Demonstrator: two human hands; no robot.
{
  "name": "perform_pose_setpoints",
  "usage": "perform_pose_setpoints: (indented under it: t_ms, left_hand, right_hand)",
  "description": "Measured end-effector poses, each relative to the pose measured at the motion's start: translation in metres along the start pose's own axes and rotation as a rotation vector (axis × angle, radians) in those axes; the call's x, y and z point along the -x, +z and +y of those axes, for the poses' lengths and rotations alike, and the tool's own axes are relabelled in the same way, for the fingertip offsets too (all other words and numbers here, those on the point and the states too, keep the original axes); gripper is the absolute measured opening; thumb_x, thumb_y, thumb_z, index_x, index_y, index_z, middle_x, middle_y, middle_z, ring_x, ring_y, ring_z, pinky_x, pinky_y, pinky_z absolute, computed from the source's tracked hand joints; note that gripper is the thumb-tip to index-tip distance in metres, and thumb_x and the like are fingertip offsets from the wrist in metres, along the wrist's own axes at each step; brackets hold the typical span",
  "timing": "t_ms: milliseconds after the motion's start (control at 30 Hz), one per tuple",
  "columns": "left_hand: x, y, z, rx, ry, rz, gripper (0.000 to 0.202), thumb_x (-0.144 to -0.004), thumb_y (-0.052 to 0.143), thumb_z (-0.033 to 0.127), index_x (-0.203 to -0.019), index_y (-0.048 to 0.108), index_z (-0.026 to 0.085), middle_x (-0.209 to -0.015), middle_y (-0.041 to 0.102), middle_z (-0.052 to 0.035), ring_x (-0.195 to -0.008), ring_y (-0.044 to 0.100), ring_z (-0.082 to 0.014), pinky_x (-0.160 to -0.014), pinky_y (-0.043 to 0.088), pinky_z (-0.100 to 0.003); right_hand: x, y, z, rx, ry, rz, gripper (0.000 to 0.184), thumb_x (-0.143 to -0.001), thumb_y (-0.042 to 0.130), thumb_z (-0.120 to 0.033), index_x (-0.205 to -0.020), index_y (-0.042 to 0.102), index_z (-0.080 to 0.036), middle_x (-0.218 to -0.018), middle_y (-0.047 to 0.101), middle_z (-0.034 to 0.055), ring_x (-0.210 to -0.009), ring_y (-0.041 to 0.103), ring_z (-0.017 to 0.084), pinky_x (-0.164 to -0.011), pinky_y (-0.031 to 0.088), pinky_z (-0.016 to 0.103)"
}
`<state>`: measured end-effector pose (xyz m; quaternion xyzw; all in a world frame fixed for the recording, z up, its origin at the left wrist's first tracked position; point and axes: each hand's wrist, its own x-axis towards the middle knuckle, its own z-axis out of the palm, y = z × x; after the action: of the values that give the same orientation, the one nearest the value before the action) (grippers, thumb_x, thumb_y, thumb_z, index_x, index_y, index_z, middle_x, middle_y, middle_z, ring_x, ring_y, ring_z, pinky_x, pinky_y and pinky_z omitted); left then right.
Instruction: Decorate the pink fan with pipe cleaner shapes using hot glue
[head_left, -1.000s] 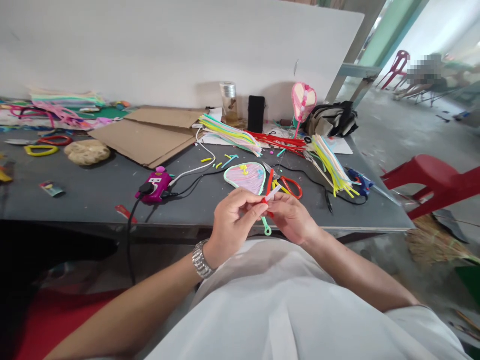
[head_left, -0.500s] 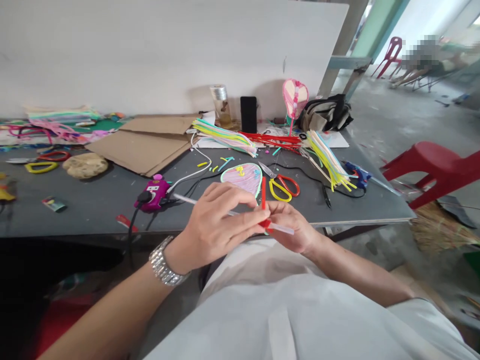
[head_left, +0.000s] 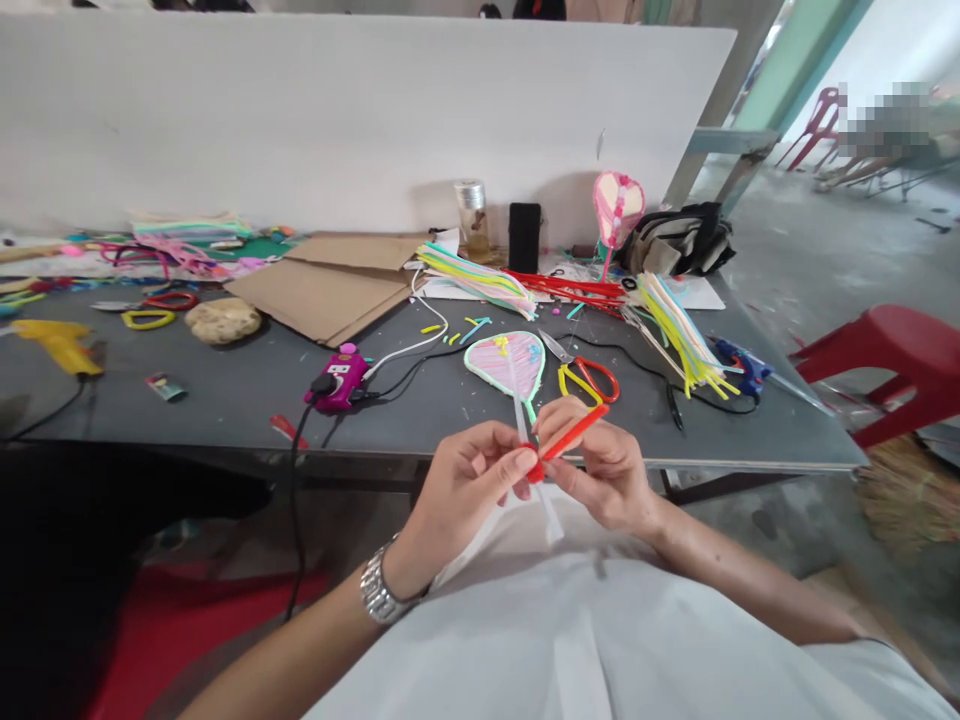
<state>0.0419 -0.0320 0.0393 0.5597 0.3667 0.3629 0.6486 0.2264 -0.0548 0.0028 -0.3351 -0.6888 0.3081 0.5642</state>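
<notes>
My left hand (head_left: 476, 475) pinches a thin translucent whitish stick (head_left: 517, 395) where a red pipe cleaner (head_left: 576, 432) is wound round it. The stick runs from above the heart shape down toward my lap. My right hand (head_left: 611, 470) grips the red pipe cleaner, whose free end points up and to the right. Just beyond my hands lies a pink heart-shaped piece (head_left: 502, 375) with a green edge and yellow and blue bits. Scissors (head_left: 581, 370) with one yellow and one orange handle lie beside it.
Pipe cleaner bundles (head_left: 480, 282) lie along the table's back, near a jar (head_left: 472, 225), a black phone (head_left: 524, 237) and a standing pink heart (head_left: 618, 208). Cardboard (head_left: 330, 285), a purple power adapter (head_left: 339, 382) and a yellow glue gun (head_left: 56, 345) are leftward. A red stool (head_left: 900, 350) stands right.
The translucent stick has swung from lying sideways to pointing away from me. The red pipe cleaner's free end has tipped rightward. My view has turned slightly left.
</notes>
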Motion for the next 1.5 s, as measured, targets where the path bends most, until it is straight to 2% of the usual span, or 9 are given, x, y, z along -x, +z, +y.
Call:
perform_pose_setpoints:
  t_ms: [133, 333, 567, 700, 800, 933, 1133, 1267, 1500]
  left_hand:
    - [0.000, -0.002, 0.001, 0.022, -0.029, 0.053, 0.030, -0.072, 0.088, 0.041, -0.078, 0.071, 0.017, -0.063, 0.069, -0.0017, -0.054, 0.059, -0.0118, -0.053, 0.047, -0.021]
    - [-0.001, -0.003, -0.009, -0.184, 0.112, 0.122, 0.008, -0.076, 0.082, 0.023, -0.079, 0.076, 0.018, -0.072, 0.076, -0.0045, -0.063, 0.069, -0.0167, -0.060, 0.053, -0.024]
    - [-0.005, -0.005, -0.014, -0.376, 0.306, 0.135, 0.006, -0.077, 0.080, 0.019, -0.078, 0.082, 0.025, -0.071, 0.075, -0.0044, -0.061, 0.064, -0.0169, -0.062, 0.050, -0.026]
    - [-0.010, -0.009, -0.020, -0.415, 0.332, 0.120, 0.009, -0.080, 0.079, 0.021, -0.086, 0.084, 0.025, -0.077, 0.076, -0.0063, -0.066, 0.065, -0.0173, -0.065, 0.050, -0.026]
    - [-0.016, -0.011, -0.024, -0.348, 0.250, 0.115, 0.009, -0.082, 0.077, 0.024, -0.089, 0.082, 0.023, -0.081, 0.076, -0.0061, -0.069, 0.067, -0.0171, -0.065, 0.052, -0.025]
    - [-0.024, -0.013, -0.027, -0.164, 0.031, 0.047, 0.018, -0.084, 0.076, 0.034, -0.092, 0.077, 0.017, -0.076, 0.074, -0.0051, -0.063, 0.067, -0.0161, -0.061, 0.053, -0.025]
    - [-0.034, -0.019, -0.036, 0.019, -0.173, -0.104, 0.027, -0.086, 0.074, 0.040, -0.095, 0.072, 0.015, -0.078, 0.072, -0.0048, -0.070, 0.069, -0.0173, -0.065, 0.053, -0.026]
    - [-0.039, -0.021, -0.047, 0.006, -0.210, -0.189, 0.025, -0.088, 0.071, 0.039, -0.095, 0.071, 0.015, -0.078, 0.071, -0.0044, -0.066, 0.062, -0.0130, -0.063, 0.046, -0.023]
    - [-0.045, -0.013, -0.051, -0.005, -0.219, -0.168, 0.031, -0.089, 0.066, 0.044, -0.077, 0.066, 0.016, -0.058, 0.058, 0.0022, -0.051, 0.045, -0.0084, -0.052, 0.032, -0.022]
  right_hand:
    - [-0.002, -0.002, 0.002, 0.070, -0.008, -0.048, 0.011, -0.096, 0.064, -0.026, -0.085, 0.067, -0.024, -0.088, 0.065, 0.0037, -0.093, 0.062, 0.021, -0.091, 0.050, 0.043]
    - [-0.003, 0.001, 0.008, -0.235, 0.296, -0.035, 0.020, -0.089, 0.074, -0.036, -0.079, 0.065, -0.022, -0.087, 0.066, 0.0031, -0.085, 0.059, 0.018, -0.081, 0.049, 0.035]
    - [-0.003, 0.006, 0.020, -0.583, 0.657, -0.003, 0.029, -0.070, 0.088, -0.041, -0.073, 0.068, -0.020, -0.071, 0.064, -0.0006, -0.065, 0.054, 0.014, -0.066, 0.046, 0.029]
    - [-0.001, 0.011, 0.027, -0.610, 0.701, 0.055, 0.028, -0.069, 0.088, -0.041, -0.074, 0.071, -0.019, -0.067, 0.064, -0.0013, -0.062, 0.054, 0.012, -0.063, 0.045, 0.027]
    - [0.000, 0.013, 0.030, -0.527, 0.648, 0.099, 0.028, -0.072, 0.088, -0.041, -0.079, 0.074, -0.019, -0.073, 0.070, 0.0005, -0.067, 0.059, 0.014, -0.068, 0.048, 0.029]
    - [0.002, 0.012, 0.035, -0.342, 0.608, 0.137, 0.029, -0.070, 0.089, -0.043, -0.076, 0.074, -0.019, -0.073, 0.071, 0.0007, -0.067, 0.062, 0.015, -0.068, 0.050, 0.030]
    - [-0.008, -0.011, 0.044, -0.306, 0.665, 0.241, 0.041, -0.072, 0.086, -0.055, -0.081, 0.073, -0.018, -0.070, 0.068, -0.0009, -0.066, 0.059, 0.011, -0.065, 0.046, 0.025]
    - [-0.021, -0.024, 0.046, -0.452, 0.752, 0.228, 0.049, -0.072, 0.081, -0.064, -0.086, 0.075, -0.017, -0.066, 0.062, -0.0016, -0.057, 0.052, 0.009, -0.054, 0.040, 0.024]
    - [-0.023, -0.027, 0.048, -0.479, 0.737, 0.271, 0.034, -0.068, 0.087, -0.051, -0.079, 0.080, -0.019, -0.066, 0.064, -0.0004, -0.060, 0.054, 0.010, -0.054, 0.041, 0.023]
